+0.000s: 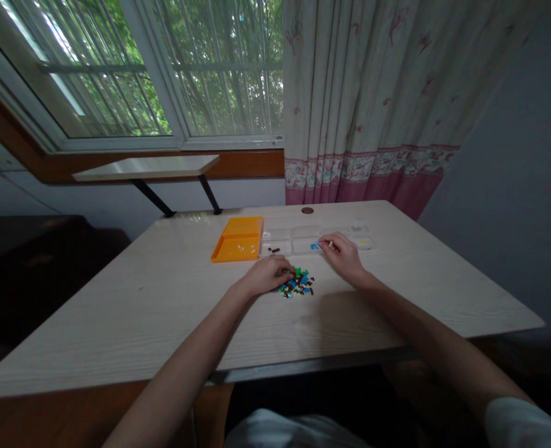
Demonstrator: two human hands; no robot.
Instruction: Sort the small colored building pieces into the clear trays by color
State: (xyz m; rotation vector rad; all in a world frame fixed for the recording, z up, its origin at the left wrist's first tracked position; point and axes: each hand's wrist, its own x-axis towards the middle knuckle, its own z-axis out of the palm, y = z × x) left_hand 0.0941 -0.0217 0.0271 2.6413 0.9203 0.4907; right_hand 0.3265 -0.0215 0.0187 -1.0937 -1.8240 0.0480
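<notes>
A pile of small green, blue, brown and white pieces (297,283) lies on the table. My left hand (270,274) rests at the pile's left edge with its fingers curled; what they hold, if anything, is hidden. Over the clear compartment tray (282,235), my right hand (341,252) has its fingers pinched beside some blue pieces (314,246). Whatever sits in that pinch is too small to name. Brown pieces (274,250) lie in the tray's left compartment, and a yellow piece (362,242) is at its right end. White pieces (240,248) sit in the open orange case (242,228).
The pale wooden table (163,311) extends to both sides and toward me. A small raised shelf (149,167) on black legs stands at the back left. Near the back edge is a round brown disc (307,210). A curtain (350,93) hangs behind the table.
</notes>
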